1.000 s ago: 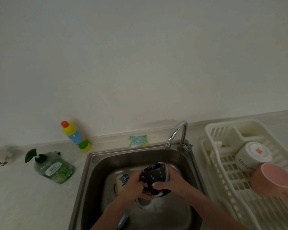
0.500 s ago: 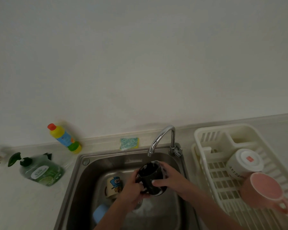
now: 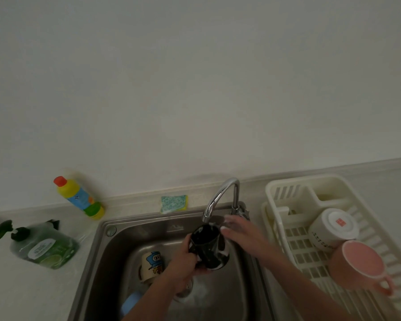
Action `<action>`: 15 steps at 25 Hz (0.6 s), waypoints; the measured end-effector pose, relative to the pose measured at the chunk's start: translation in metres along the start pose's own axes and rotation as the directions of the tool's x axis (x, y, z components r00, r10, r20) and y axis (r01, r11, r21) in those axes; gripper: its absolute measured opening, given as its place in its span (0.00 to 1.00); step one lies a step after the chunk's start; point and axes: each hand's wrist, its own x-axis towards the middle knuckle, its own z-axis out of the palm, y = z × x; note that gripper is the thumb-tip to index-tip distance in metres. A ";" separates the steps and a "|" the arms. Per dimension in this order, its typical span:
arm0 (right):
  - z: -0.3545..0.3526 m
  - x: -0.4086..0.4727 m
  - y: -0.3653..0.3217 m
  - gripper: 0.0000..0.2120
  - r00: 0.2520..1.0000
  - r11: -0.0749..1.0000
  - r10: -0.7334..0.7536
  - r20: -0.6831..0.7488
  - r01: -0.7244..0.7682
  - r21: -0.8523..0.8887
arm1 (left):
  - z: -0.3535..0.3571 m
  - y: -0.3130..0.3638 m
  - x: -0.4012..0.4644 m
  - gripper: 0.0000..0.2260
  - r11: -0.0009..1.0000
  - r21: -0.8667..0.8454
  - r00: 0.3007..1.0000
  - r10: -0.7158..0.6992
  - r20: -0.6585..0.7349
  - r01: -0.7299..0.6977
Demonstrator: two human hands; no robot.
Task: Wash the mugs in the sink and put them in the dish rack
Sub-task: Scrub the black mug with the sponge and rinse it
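Sink (image 3: 107, 269): left hand (image 3: 183, 269) grips black mug (image 3: 208, 246) under faucet (image 3: 220, 195).

A plain off-white wall (image 3: 195, 84) fills the upper part of the view, unmarked and evenly, dimly lit; a low pale backsplash ledge (image 3: 134, 200) runs along its foot, rising toward the right; below it lies a light speckled countertop (image 3: 21, 290), pale and matte; the light is soft and dull, with faint shadows at the wall's base.
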 end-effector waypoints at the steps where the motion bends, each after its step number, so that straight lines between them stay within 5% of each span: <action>1: -0.005 0.007 0.002 0.22 0.993 0.989 -0.029 -0.118 0.011 -0.148 | -0.002 0.000 0.002 0.31 0.999 0.042 1.000 0.020 -0.013 -0.020; 3: -0.013 0.019 0.006 0.24 0.964 0.893 -0.110 -0.242 -0.011 -0.450 | -0.005 0.001 0.004 0.30 0.985 0.155 0.996 0.084 -0.026 -0.079; 5: -0.013 0.029 0.010 0.27 0.972 0.819 -0.050 -0.230 -0.091 -0.566 | -0.008 0.003 0.004 0.28 0.956 0.264 0.990 0.138 -0.023 -0.127; 9: -0.010 0.043 0.021 0.25 0.990 0.784 0.076 -0.121 -0.134 -0.607 | -0.016 0.001 0.000 0.27 0.944 0.313 0.993 0.113 -0.020 -0.102; 15: -0.010 0.044 0.026 0.23 0.990 0.761 -0.032 -0.136 -0.064 -0.646 | -0.024 -0.005 -0.006 0.27 0.963 0.255 0.995 0.095 -0.022 -0.086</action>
